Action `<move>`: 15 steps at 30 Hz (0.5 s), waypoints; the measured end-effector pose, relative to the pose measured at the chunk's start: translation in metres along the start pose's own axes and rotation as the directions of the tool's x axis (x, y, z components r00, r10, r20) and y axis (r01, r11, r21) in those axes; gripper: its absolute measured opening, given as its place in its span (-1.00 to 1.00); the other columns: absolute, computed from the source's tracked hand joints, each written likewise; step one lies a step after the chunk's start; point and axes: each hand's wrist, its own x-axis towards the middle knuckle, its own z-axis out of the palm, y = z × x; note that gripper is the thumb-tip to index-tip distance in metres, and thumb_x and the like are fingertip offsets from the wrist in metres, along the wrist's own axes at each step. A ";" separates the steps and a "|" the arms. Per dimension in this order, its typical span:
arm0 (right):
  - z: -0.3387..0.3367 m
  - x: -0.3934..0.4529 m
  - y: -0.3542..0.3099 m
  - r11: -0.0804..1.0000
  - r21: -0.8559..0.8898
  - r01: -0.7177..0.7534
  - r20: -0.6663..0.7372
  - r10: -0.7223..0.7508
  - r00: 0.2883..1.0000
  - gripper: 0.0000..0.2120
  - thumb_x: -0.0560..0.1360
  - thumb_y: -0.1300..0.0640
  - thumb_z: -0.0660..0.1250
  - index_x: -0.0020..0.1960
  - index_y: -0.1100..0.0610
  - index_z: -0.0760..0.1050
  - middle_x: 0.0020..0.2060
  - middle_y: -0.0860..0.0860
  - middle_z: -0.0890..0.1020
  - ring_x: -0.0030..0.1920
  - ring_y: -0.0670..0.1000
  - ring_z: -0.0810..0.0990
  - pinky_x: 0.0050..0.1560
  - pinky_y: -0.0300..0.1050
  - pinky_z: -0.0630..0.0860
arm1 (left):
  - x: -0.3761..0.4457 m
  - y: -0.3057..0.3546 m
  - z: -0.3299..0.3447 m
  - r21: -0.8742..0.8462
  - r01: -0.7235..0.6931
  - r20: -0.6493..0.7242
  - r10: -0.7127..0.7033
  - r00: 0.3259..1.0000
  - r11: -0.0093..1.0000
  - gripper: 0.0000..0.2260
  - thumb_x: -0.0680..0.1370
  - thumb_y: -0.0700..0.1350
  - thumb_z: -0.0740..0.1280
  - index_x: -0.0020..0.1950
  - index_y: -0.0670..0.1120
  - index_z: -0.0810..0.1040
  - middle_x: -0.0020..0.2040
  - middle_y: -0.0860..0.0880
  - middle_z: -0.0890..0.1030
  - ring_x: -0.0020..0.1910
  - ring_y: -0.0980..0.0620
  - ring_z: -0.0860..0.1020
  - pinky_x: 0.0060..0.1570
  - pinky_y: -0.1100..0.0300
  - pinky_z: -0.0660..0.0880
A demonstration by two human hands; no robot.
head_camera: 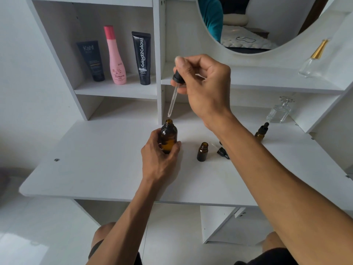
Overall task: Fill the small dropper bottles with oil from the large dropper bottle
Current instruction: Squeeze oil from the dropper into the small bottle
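Note:
My left hand (pixel 162 155) grips the large amber dropper bottle (pixel 168 135), which stands upright and uncapped on the white desk (pixel 95 165). My right hand (pixel 204 83) pinches the black cap of the large dropper (pixel 174 92); its glass tip hangs just above the bottle's mouth. A small amber bottle (pixel 202 152) stands open to the right. Its dropper cap (pixel 222 151) lies on the desk beside it, partly behind my right forearm. A second small bottle (pixel 261 131), capped, stands further right.
Two dark tubes (pixel 91 61) (pixel 143 58) and a pink bottle (pixel 115 56) stand on the left shelf. Clear glass perfume bottles sit at the right, one on the desk (pixel 279 111) and one on the upper shelf (pixel 313 59). A round mirror (pixel 248 25) hangs above.

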 end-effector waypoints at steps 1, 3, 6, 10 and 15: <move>0.001 -0.001 0.003 1.000 0.001 -0.007 0.005 0.007 1.000 -0.88 0.57 0.16 0.41 -0.08 0.22 0.61 -0.17 0.22 0.69 -0.18 0.15 0.74 -0.26 -0.23 0.64 | 0.000 0.000 0.000 -0.002 -0.001 0.002 0.001 1.000 1.000 -0.65 0.49 -0.07 0.49 0.25 0.00 0.54 -0.07 0.18 0.59 -0.12 0.32 0.56 -0.22 0.56 0.40; 0.002 -0.002 0.008 1.000 -0.017 -0.013 0.015 0.013 1.000 -0.87 0.57 0.16 0.41 -0.08 0.22 0.61 -0.18 0.20 0.70 -0.19 0.12 0.74 -0.24 -0.20 0.65 | 0.001 -0.001 0.000 0.002 -0.007 0.003 0.007 1.000 1.000 -0.64 0.49 -0.06 0.50 0.26 0.00 0.54 -0.05 0.14 0.61 -0.12 0.31 0.56 -0.21 0.56 0.41; 0.004 -0.004 0.014 0.999 -0.042 -0.013 0.015 0.014 1.000 -0.89 0.56 0.15 0.42 -0.10 0.19 0.61 -0.20 0.16 0.71 -0.20 0.11 0.74 -0.23 -0.17 0.66 | 0.002 -0.002 -0.001 -0.003 -0.007 0.000 0.007 1.000 1.000 -0.63 0.49 -0.05 0.49 0.27 0.00 0.54 -0.02 0.10 0.63 -0.11 0.27 0.57 -0.21 0.55 0.41; 0.006 -0.008 0.024 0.997 -0.066 -0.044 0.046 0.047 0.998 -0.88 0.56 0.16 0.42 -0.10 0.20 0.61 -0.20 0.16 0.70 -0.18 0.14 0.74 -0.23 -0.20 0.65 | 0.002 -0.003 0.000 -0.006 -0.009 0.000 0.009 1.000 1.000 -0.63 0.48 -0.06 0.50 0.27 0.00 0.54 -0.02 0.11 0.62 -0.10 0.26 0.57 -0.21 0.55 0.41; 0.003 -0.018 0.047 0.977 -0.194 -0.089 0.075 0.106 0.992 -0.83 0.55 0.05 0.44 -0.06 0.16 0.65 -0.20 0.03 0.73 -0.17 0.02 0.75 -0.08 0.11 0.69 | 0.004 -0.006 0.000 0.000 -0.016 -0.002 0.016 1.000 1.000 -0.65 0.46 -0.05 0.50 0.23 0.03 0.54 -0.05 0.15 0.63 -0.10 0.27 0.58 -0.18 0.48 0.47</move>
